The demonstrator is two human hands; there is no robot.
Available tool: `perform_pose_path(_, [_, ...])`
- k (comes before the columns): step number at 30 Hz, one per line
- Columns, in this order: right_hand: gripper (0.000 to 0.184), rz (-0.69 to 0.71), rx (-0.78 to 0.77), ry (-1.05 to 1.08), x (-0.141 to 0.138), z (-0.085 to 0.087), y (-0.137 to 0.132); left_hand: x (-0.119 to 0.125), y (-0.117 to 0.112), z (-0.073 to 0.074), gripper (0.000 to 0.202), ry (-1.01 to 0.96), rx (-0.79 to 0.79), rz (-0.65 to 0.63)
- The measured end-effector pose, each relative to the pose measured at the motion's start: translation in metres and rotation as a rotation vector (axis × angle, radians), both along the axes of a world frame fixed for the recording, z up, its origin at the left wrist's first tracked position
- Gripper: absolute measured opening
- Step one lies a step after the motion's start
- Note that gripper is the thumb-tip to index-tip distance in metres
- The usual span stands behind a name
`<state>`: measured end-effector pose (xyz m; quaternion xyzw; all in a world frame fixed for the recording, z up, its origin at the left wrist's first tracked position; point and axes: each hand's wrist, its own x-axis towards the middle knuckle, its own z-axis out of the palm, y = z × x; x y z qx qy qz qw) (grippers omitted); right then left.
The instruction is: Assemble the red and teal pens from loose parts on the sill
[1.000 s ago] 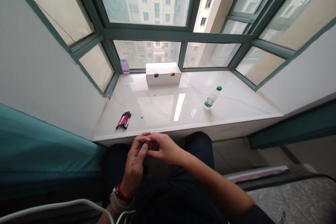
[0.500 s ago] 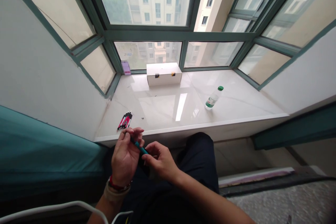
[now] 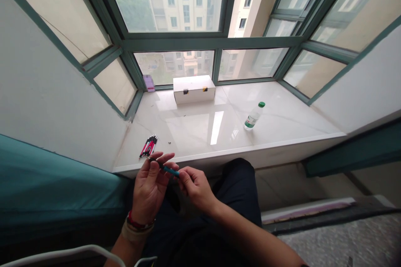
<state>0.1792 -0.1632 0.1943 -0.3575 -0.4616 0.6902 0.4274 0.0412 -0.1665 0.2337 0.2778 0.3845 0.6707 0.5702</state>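
A teal pen (image 3: 171,170) with a dark front part is held between both hands, above my lap and close to the sill's front edge. My left hand (image 3: 152,190), palm up, pinches its dark end between thumb and fingers, the other fingers loosely extended. Around the teal end, my right hand (image 3: 196,187) is closed with thumb and forefinger, covering its tip. Just beyond my left hand, several pens (image 3: 148,146) in red, black and white lie bundled on the sill.
On the white marble windowsill (image 3: 200,142) stand a long white box (image 3: 194,90) by the window and a clear bottle (image 3: 254,117) with a green cap at the right. A blurred purple item (image 3: 148,83) leans in the left corner. A white cable (image 3: 62,252) crosses the lower left.
The pen has turned to lie flatter, its teal end raised and shifted slightly right with my right hand. My left fingers have spread a little more.
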Motion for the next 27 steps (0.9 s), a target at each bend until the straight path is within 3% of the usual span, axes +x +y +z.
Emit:
perform_pose_path(4, [0.039, 0.351, -0.366, 0.358, 0.007, 0.001, 0.005, 0.0, -0.001, -0.003, 0.035, -0.011, -0.033, -0.032])
perform_pose_path(6, [0.038, 0.458, -0.473, 0.454, 0.009, 0.001, 0.006, 0.0, 0.0, -0.004, 0.038, -0.04, -0.03, -0.037])
perform_pose_path(9, [0.039, 0.385, -0.412, 0.426, 0.006, 0.001, 0.004, 0.002, 0.001, -0.005, 0.035, -0.098, 0.005, 0.016])
perform_pose_path(12, [0.044, 0.162, -0.167, 0.208, 0.0, -0.001, -0.002, 0.005, 0.002, -0.006, 0.032, -0.115, 0.011, 0.107])
perform_pose_path(16, [0.031, -0.05, 0.075, -0.075, -0.003, -0.002, -0.009, 0.01, -0.003, -0.006, 0.03, -0.093, 0.004, 0.148])
perform_pose_path(18, [0.032, -0.02, 0.047, -0.042, -0.002, -0.001, -0.009, 0.01, -0.006, -0.006, 0.031, -0.076, 0.007, 0.142])
perform_pose_path(22, [0.041, 0.299, -0.243, 0.235, 0.003, 0.0, -0.003, 0.005, -0.009, -0.007, 0.039, -0.049, -0.027, 0.081])
perform_pose_path(24, [0.044, 0.394, -0.311, 0.271, 0.004, 0.001, -0.001, 0.002, -0.009, -0.008, 0.04, -0.036, -0.04, 0.083])
perform_pose_path(27, [0.044, 0.226, -0.144, 0.115, 0.001, 0.003, -0.002, 0.0, -0.008, -0.01, 0.034, -0.039, -0.042, 0.162])
